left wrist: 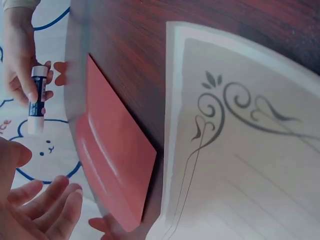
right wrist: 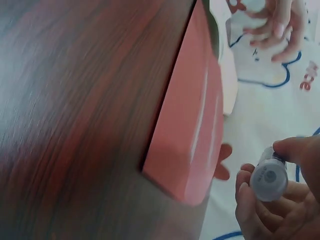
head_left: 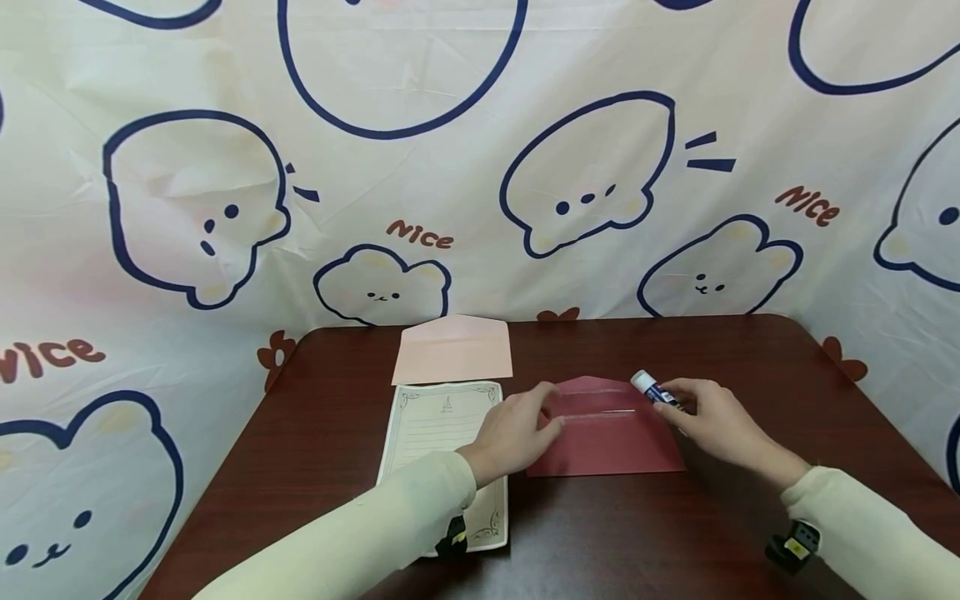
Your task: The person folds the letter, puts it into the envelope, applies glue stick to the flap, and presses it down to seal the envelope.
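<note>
At the upper right edge of the red envelope [head_left: 607, 448], it's the right hand [head_left: 716, 418] with the glue stick [head_left: 652, 387] snug between thumb and curled fingers! Over the red envelope's left edge comes the left hand [head_left: 510, 433], fingers parted, holding nothing, with paper [head_left: 427, 427] left of that envelope and a pale envelope [head_left: 453, 354] behind-left.

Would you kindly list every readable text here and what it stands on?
"Nice": on the white cartoon-print backdrop, three times in the head view, leftmost cut off.
Too small or blurred: markings on the white-and-navy cylindrical glue stick.
Too small: heading on the cream, ornate-bordered lined paper.
</note>
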Action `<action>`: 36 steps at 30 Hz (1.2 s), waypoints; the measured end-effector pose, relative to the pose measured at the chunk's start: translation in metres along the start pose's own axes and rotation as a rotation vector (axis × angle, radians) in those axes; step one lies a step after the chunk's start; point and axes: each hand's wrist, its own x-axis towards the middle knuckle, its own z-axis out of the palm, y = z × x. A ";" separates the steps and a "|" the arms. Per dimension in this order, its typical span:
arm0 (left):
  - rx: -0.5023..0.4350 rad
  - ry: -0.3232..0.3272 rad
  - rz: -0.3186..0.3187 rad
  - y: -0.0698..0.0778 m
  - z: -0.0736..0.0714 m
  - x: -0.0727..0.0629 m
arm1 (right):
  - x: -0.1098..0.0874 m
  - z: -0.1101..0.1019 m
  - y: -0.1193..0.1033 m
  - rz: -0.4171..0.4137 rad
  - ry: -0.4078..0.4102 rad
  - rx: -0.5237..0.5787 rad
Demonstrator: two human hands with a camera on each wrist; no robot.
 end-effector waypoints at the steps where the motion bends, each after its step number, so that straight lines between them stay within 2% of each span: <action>1: 0.016 0.007 0.009 0.001 -0.001 0.000 | -0.001 0.001 -0.004 -0.008 -0.005 0.003; 7: 0.154 0.040 0.103 0.010 -0.003 -0.005 | -0.004 0.005 -0.024 -0.054 -0.047 0.030; 11: 0.237 0.056 0.180 0.018 -0.003 -0.008 | -0.007 0.008 -0.036 -0.083 -0.097 0.085; 15: 0.249 0.044 0.253 0.025 -0.001 -0.011 | -0.011 0.012 -0.047 -0.112 -0.165 0.137; 20: 0.250 0.032 0.314 0.028 0.000 -0.014 | -0.016 0.016 -0.056 -0.152 -0.234 0.164; 25: 0.257 0.033 0.331 0.026 -0.001 -0.016 | -0.018 0.018 -0.062 -0.171 -0.272 0.188; 31: 0.212 0.022 0.298 0.024 -0.006 -0.018 | -0.018 0.019 -0.063 -0.202 -0.302 0.206; 34: 0.232 0.018 0.291 0.023 -0.006 -0.021 | -0.018 0.020 -0.062 -0.227 -0.307 0.200; 36: 0.273 0.024 0.312 0.023 -0.005 -0.023 | -0.018 0.022 -0.063 -0.235 -0.309 0.193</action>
